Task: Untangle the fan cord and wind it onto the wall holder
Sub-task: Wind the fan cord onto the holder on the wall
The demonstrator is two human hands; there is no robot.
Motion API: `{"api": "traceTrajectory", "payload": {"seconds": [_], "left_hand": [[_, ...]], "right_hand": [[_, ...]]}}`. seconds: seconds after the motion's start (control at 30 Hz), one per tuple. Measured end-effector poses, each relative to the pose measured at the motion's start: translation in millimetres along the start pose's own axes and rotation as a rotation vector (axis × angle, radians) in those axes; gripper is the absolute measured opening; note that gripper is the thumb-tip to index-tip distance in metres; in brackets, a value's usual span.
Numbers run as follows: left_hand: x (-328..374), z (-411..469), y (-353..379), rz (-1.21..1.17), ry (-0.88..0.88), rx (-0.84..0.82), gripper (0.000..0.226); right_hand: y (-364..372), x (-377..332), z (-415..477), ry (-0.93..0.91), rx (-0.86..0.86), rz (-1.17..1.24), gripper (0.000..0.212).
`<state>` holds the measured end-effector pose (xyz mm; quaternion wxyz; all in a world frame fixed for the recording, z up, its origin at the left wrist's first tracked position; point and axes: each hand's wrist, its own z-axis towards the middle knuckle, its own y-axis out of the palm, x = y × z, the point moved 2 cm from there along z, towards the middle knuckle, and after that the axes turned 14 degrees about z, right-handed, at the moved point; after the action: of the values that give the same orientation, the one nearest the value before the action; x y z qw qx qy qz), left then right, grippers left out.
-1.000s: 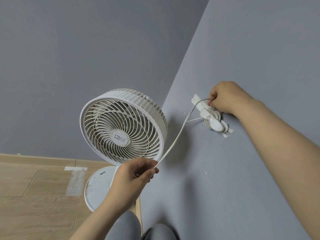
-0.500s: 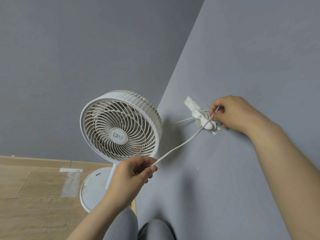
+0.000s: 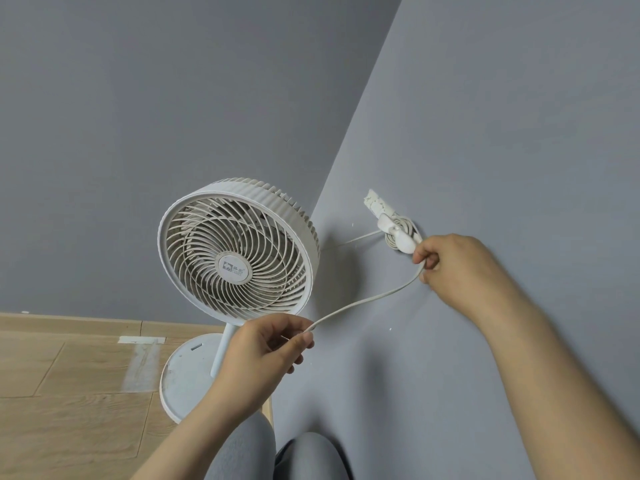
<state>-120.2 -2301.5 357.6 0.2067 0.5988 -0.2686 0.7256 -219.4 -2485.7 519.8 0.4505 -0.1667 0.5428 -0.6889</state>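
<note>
Right hand (image 3: 453, 268) pinches the thin white cord (image 3: 367, 301) just below the wall holder (image 3: 398, 233); its fingertips are partly hidden. Left hand (image 3: 266, 344) grips the cord's lower span. Wound loops sit behind the holder's smooth oval clip. The ribbed round fan (image 3: 239, 251) stands beyond the left fingers.

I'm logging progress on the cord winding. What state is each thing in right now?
White pedestal fan: upright on the wooden floor, blades look still.
White fan cord: partly coiled on the holder, the rest slack between both hands.
White plastic wall holder: fixed to the grey wall, several turns wound.
Left hand: pinching the cord.
Right hand: gripping the cord below the holder.
</note>
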Motion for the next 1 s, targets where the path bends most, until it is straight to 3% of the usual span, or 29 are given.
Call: {"api": "traceTrajectory", "payload": {"seconds": [0.4,0.57,0.73,1.0], "left_hand": [[-14,5,7,-0.01,-0.081,-0.048,0.013],[-14,7,12,-0.005,-0.09,-0.074,0.014],[-16,10,13,-0.007,-0.101,-0.075,0.011],[-24,13,11,-0.069,-0.09,-0.11,0.014]], "right_hand": [[25,-1,-12,0.058,-0.012,0.0,0.044],[28,-4,-13,0.094,0.044,0.004,0.032],[39,-3,-12,0.112,-0.004,0.027,0.033],[62,-4,-1,0.105,-0.075,0.203,0.055]]}}
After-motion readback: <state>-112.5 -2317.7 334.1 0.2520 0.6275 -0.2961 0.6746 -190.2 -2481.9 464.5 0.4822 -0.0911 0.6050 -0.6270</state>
